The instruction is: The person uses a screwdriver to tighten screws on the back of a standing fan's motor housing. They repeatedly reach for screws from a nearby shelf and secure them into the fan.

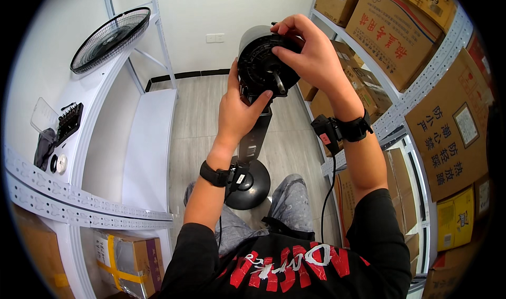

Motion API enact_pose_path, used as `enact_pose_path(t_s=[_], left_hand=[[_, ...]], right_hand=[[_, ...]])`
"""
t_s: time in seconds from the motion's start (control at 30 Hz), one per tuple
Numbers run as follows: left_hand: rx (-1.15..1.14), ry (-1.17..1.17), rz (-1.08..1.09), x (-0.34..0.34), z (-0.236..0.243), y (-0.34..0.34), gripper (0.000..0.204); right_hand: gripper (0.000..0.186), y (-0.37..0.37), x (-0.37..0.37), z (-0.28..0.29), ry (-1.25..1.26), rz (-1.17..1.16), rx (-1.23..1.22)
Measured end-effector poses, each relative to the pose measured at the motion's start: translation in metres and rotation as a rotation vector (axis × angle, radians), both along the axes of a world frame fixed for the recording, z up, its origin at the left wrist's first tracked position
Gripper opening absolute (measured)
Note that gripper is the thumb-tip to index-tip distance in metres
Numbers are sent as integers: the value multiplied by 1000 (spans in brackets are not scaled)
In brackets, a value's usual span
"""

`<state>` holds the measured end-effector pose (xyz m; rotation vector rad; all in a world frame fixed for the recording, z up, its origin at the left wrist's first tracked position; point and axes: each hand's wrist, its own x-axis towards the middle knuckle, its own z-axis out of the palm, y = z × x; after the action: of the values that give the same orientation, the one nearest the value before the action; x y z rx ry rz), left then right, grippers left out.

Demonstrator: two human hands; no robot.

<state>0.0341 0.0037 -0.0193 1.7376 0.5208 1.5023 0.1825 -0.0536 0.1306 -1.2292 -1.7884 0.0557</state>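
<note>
A black fan motor housing [259,68] with a metal shaft [279,82] sits atop a black column [250,145] on a round base [249,193] between my knees. My left hand [240,109] grips the housing's lower left side, thumb at the front. My right hand [305,54] is closed round its upper right, thumb pressed on the front face. On the left shelf lie a fan grille with blades inside [113,38], a black bit set [68,122], a dark grey cloth [46,146] and small round black and white parts [61,163].
White metal shelving [142,141] runs along the left, with taped boxes [124,262] low down. On the right, shelves hold several cardboard boxes [390,40] and a yellow box [453,220]. A white wall with a socket plate [214,38] stands ahead, behind the fan.
</note>
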Motion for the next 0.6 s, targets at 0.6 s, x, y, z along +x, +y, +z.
enact_pose_path(t_s=[0.6], left_hand=[[-96,-29,-4,3,5,-6,96]], right_hand=[[31,0,16,-6,12,139,-29]])
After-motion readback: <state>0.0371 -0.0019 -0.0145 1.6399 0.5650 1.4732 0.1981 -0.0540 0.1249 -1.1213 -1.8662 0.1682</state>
